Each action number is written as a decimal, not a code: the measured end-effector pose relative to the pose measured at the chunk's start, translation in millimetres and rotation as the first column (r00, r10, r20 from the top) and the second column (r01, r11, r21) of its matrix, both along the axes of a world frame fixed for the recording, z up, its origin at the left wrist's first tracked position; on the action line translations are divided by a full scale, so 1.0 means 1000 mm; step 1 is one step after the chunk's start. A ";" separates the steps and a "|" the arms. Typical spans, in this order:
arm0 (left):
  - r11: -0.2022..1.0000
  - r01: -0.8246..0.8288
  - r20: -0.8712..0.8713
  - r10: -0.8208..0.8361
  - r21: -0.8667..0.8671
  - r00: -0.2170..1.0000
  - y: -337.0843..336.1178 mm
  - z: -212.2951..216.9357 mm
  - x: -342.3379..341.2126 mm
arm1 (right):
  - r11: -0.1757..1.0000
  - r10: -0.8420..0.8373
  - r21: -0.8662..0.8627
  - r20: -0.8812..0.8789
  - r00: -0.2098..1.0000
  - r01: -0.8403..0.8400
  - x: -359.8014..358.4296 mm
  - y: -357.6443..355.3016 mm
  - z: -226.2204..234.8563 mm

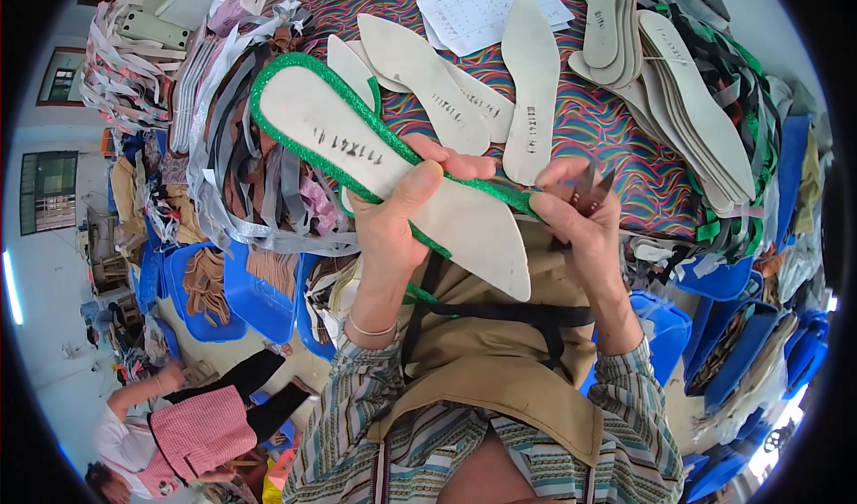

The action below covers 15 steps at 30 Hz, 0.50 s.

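My left hand [393,223] is closed around the middle of a pale shoe insole [357,142], which lies slanted with its rounded heel at upper left. Green glitter strip [308,62] edges the heel and runs down both sides; the pointed toe is bare. Thumb and fingers of my right hand [585,227] pinch the strip at the insole's right side. A small dark pair of snips [593,190] sits in that same hand, its tips pointing up. Other pale insoles [531,80] lie just beyond on the patterned cloth [594,133].
Stacked insoles [701,111] stand at right beside green and black strips [745,84]. Bundles of strips [237,129] pile up at left. A paper sheet [473,13] lies at the back. Blue bins [259,290] are below, and another person [196,428] is at lower left.
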<state>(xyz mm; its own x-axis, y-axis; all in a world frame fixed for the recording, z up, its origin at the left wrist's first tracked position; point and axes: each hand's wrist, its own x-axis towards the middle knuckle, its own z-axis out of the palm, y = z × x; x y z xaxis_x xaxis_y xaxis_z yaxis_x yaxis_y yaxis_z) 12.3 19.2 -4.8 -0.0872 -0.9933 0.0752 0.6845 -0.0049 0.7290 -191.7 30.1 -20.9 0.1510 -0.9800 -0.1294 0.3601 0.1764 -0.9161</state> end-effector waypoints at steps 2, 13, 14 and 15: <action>0.991 -0.082 0.091 0.092 -0.105 0.992 0.000 -0.002 -0.002 | 1.000 0.012 0.014 0.018 1.000 -0.012 0.003 0.011 -0.003; 0.966 -0.260 0.035 0.259 0.009 0.965 -0.024 0.001 0.018 | 0.992 0.098 -0.014 -0.548 0.831 -0.126 -0.104 -0.023 0.059; 0.958 -0.282 0.022 0.281 0.055 0.959 -0.024 -0.002 0.024 | 0.993 -0.018 -0.105 -0.570 0.822 -0.051 -0.123 -0.029 0.064; 0.948 -0.303 0.009 0.304 0.100 0.953 -0.025 -0.004 0.028 | 0.987 -0.058 -0.154 -0.643 0.764 -0.055 -0.148 -0.042 0.072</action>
